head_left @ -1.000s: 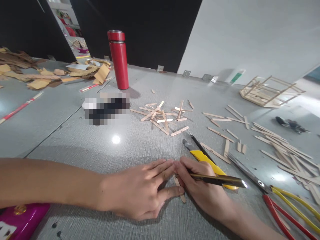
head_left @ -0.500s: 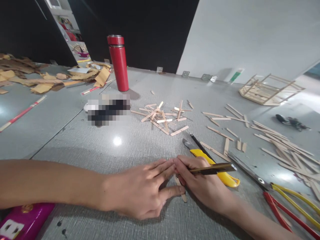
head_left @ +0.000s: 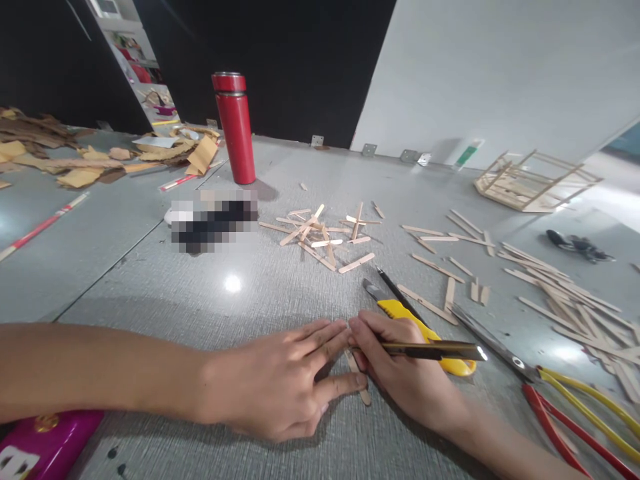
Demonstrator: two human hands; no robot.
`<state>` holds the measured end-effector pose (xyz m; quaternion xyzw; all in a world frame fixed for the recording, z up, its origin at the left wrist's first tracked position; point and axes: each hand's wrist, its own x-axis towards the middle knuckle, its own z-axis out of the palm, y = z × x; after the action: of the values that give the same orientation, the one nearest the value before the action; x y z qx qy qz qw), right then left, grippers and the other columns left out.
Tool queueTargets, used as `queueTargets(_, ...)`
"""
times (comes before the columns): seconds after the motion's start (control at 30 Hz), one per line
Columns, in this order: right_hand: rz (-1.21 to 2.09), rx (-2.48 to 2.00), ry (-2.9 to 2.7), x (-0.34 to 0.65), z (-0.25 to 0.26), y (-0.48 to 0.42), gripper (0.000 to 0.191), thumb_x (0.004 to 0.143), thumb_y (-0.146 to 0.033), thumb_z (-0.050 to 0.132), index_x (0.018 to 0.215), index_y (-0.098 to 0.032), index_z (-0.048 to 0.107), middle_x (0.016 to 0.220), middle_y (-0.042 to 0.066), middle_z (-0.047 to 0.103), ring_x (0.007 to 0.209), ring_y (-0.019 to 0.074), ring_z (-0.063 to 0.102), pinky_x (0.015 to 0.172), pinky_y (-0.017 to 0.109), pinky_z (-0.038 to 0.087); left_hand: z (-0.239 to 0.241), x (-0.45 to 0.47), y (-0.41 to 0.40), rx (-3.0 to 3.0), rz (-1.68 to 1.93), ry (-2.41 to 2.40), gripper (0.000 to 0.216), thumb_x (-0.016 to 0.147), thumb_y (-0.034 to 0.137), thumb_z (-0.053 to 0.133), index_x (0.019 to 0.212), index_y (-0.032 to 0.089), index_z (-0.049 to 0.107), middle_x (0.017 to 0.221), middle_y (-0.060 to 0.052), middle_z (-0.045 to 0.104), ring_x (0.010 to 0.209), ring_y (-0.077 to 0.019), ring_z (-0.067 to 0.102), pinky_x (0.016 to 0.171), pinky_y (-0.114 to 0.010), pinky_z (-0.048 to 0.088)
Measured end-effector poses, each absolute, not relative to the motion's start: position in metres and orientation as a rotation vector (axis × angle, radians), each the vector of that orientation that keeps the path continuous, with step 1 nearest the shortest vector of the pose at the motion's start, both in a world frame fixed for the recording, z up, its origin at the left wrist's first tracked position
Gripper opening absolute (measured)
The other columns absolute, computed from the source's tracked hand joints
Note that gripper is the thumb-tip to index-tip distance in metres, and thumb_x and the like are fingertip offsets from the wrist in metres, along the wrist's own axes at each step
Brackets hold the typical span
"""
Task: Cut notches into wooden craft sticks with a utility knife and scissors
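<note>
My left hand (head_left: 280, 380) lies flat with its fingers stretched out. Its thumb presses on a wooden craft stick (head_left: 365, 397) on the table, and its fingertips meet my right fingertips near the stick's far end. My right hand (head_left: 400, 360) is closed in a pen-like grip on a slim, dark gold tool (head_left: 430, 350). The tool's tip is hidden by the fingers, so I cannot tell whether it is a pen or a knife. Just beyond that hand lies a yellow utility knife (head_left: 395, 309), with a black pen (head_left: 393, 285) alongside.
Scissors (head_left: 537, 373) with red and yellow handles lie at the right. Loose craft sticks (head_left: 565, 280) are scattered behind and to the right. A stick frame (head_left: 535, 183), a red flask (head_left: 235, 137) and cardboard scraps (head_left: 90, 157) stand farther back. A purple case (head_left: 65, 440) sits lower left.
The gold tool's back end has swung lower and to the right in my right hand. My left hand keeps its place on the stick; the view has shifted slightly.
</note>
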<state>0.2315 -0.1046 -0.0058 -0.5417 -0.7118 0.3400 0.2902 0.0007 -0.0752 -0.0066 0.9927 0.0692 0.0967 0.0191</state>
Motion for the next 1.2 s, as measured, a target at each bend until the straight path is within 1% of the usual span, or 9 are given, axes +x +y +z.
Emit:
queueTargets(0.07, 0.909, -1.447, -1.896, 0.231, -0.005, -0.104, 0.042, 0.109, -0.036, 0.048, 0.068, -0.024, 0.043, 0.056, -0.006, 0.053, 0.049, 0.0101, 0.045, 0.049, 0.026, 0.036, -0.007, 0.001, -0.075, 3.081, 0.293, 0.217, 0.061, 0.103, 0.039, 0.055, 0.157, 0.012, 0.046, 0.160, -0.023, 0.048, 0.152, -0.0354, 0.043, 0.126, -0.046, 0.035)
queueTargets(0.2, 0.861, -1.430, -1.917, 0.229, -0.004, -0.104, 0.045, 0.108, -0.037, 0.049, 0.067, -0.025, 0.035, 0.055, -0.008, 0.044, 0.050, 0.0105, 0.037, 0.048, 0.027, 0.031, -0.007, 0.000, -0.075, 3.107, 0.298, 0.197, 0.060, 0.104, 0.039, 0.053, 0.156, 0.012, 0.047, 0.157, -0.024, 0.052, 0.150, -0.0350, 0.046, 0.125, -0.046, 0.036)
queueTargets(0.3, 0.817, -1.440, -1.971, 0.229, -0.002, -0.102, 0.047, 0.108, -0.038, 0.048, 0.065, -0.025, 0.033, 0.055, -0.007, 0.041, 0.051, 0.0111, 0.035, 0.050, 0.028, 0.030, -0.006, 0.000, -0.074, 3.121, 0.314, 0.198, 0.060, 0.103, 0.040, 0.053, 0.156, 0.011, 0.047, 0.155, -0.025, 0.053, 0.149, -0.0356, 0.047, 0.125, -0.045, 0.035)
queueTargets(0.6, 0.836, -1.443, -2.141, 0.232, 0.000, -0.098, 0.048, 0.111, -0.042, 0.041, 0.067, -0.024, 0.036, 0.058, -0.006, 0.044, 0.054, 0.0126, 0.037, 0.055, 0.031, 0.031, -0.007, 0.002, -0.075, 3.109, 0.308, 0.202, 0.059, 0.104, 0.039, 0.051, 0.156, 0.012, 0.048, 0.154, -0.028, 0.052, 0.147, -0.0370, 0.049, 0.124, -0.045, 0.036)
queueTargets(0.87, 0.834, -1.443, -2.142, 0.232, 0.001, -0.098, 0.048, 0.111, -0.041, 0.040, 0.066, -0.024, 0.038, 0.057, -0.006, 0.046, 0.054, 0.0126, 0.040, 0.056, 0.030, 0.033, -0.006, 0.001, -0.076, 3.111, 0.325, 0.216, 0.059, 0.104, 0.040, 0.053, 0.156, 0.012, 0.048, 0.154, -0.023, 0.055, 0.147, -0.0341, 0.051, 0.125, -0.044, 0.036)
queueTargets(0.97, 0.833, -1.433, -2.121, 0.233, 0.000, -0.098, 0.049, 0.111, -0.040, 0.040, 0.066, -0.023, 0.039, 0.058, -0.006, 0.047, 0.053, 0.0120, 0.040, 0.055, 0.029, 0.035, -0.005, 0.001, -0.076, 3.091, 0.314, 0.207, 0.058, 0.104, 0.038, 0.052, 0.156, 0.012, 0.048, 0.156, -0.026, 0.052, 0.148, -0.0359, 0.049, 0.125, -0.045, 0.036)
queueTargets(1.03, 0.884, -1.442, -2.019, 0.235, -0.001, -0.100, 0.048, 0.111, -0.041, 0.042, 0.066, -0.023, 0.042, 0.057, -0.006, 0.049, 0.051, 0.0116, 0.042, 0.052, 0.027, 0.036, -0.004, 0.000, -0.074, 3.058, 0.294, 0.196, 0.058, 0.105, 0.037, 0.051, 0.157, 0.011, 0.046, 0.160, -0.028, 0.045, 0.152, -0.0377, 0.042, 0.125, -0.046, 0.035)
queueTargets(1.1, 0.939, -1.446, -1.901, 0.238, -0.001, -0.103, 0.042, 0.108, -0.044, 0.050, 0.072, -0.024, 0.048, 0.057, -0.006, 0.051, 0.050, 0.0117, 0.044, 0.049, 0.026, 0.036, -0.003, 0.000, -0.072, 3.014, 0.289, 0.186, 0.057, 0.105, 0.035, 0.050, 0.156, 0.011, 0.046, 0.163, -0.027, 0.040, 0.155, -0.0375, 0.036, 0.126, -0.047, 0.034)
queueTargets(1.2, 0.846, -1.467, -1.879, 0.243, 0.001, -0.110, 0.034, 0.103, -0.044, 0.061, 0.076, -0.023, 0.057, 0.058, -0.006, 0.053, 0.052, 0.0126, 0.045, 0.049, 0.026, 0.036, -0.001, -0.003, -0.069, 2.961, 0.313, 0.180, 0.055, 0.104, 0.030, 0.048, 0.157, 0.013, 0.045, 0.163, -0.025, 0.042, 0.156, -0.0371, 0.035, 0.127, -0.054, 0.031)
